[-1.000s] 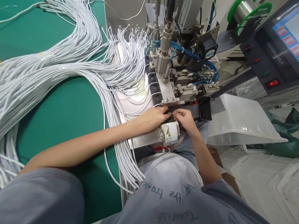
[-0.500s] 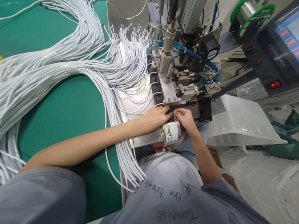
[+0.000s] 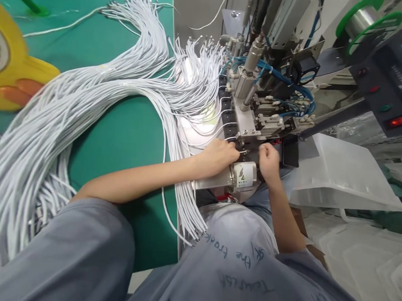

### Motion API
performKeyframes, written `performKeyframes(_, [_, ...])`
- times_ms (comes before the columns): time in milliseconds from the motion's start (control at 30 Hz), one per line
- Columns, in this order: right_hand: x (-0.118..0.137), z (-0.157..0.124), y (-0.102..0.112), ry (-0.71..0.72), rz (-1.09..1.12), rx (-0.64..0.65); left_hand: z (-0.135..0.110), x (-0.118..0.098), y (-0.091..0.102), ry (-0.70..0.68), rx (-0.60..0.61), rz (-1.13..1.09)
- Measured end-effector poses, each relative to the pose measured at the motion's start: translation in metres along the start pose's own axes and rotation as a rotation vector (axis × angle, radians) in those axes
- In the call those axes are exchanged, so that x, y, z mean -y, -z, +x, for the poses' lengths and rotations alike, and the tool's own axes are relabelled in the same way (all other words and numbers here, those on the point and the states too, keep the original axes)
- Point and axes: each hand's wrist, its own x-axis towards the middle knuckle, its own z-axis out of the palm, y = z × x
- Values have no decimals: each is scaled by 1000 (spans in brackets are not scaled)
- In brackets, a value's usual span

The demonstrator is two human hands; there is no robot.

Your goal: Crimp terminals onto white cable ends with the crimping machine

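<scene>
My left hand [image 3: 219, 156] is closed at the front edge of the machine [image 3: 248, 121], pinching a white cable. The stripped tip of that cable [image 3: 244, 151] pokes out to the right of its fingertips. My right hand [image 3: 269, 163] is curled into a fist a short way right of the tip, apart from it; whatever its fingers hold is hidden. Just below the cable tip sits a small container with a white label [image 3: 245, 175]. Several other white cables [image 3: 227, 123] run into the black holders along the machine's left side.
Thick bundles of white cables [image 3: 89, 90] lie over the green table [image 3: 121, 133]. A yellow object [image 3: 19, 69] sits at far left. To the right are a solder wire spool [image 3: 362, 24], a control panel [image 3: 389, 93] and a white plastic bin [image 3: 348, 171].
My right hand has drawn away to the right from my left hand and curled up. The cable tip now shows between them. The whole view has shifted leftward.
</scene>
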Motion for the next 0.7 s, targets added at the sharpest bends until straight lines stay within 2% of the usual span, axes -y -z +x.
performKeyframes(67, [20, -27, 5, 53, -58, -62, 0, 1, 1, 48, 10, 13])
performKeyframes(100, [31, -42, 4, 83, -88, -30, 0, 1, 2, 87, 16, 28])
performKeyframes(167, [51, -74, -5, 161, -74, 209, 0, 2, 3, 170, 33, 57])
performKeyframes(233, [63, -98, -24, 117, 36, 490, -1, 3, 3, 224, 47, 64])
performKeyframes(267, [65, -107, -35, 64, 110, 588, -1, 3, 3, 234, 52, 59])
performKeyframes(333, [65, -117, -57, -54, 250, 662, 0, 4, 1, 230, 50, 48])
performKeyframes(433, [62, -121, -76, -174, 398, 666, 3, 6, -3, 220, 27, 46])
performKeyframes(500, [62, -121, -75, -186, 416, 628, 4, 5, -2, 224, 17, 40])
performKeyframes(600, [63, -117, -57, -112, 314, 526, 1, -3, 6, 171, -26, -8])
performKeyframes(700, [57, -102, -27, -33, 204, 452, -4, -16, 12, -42, -159, -195])
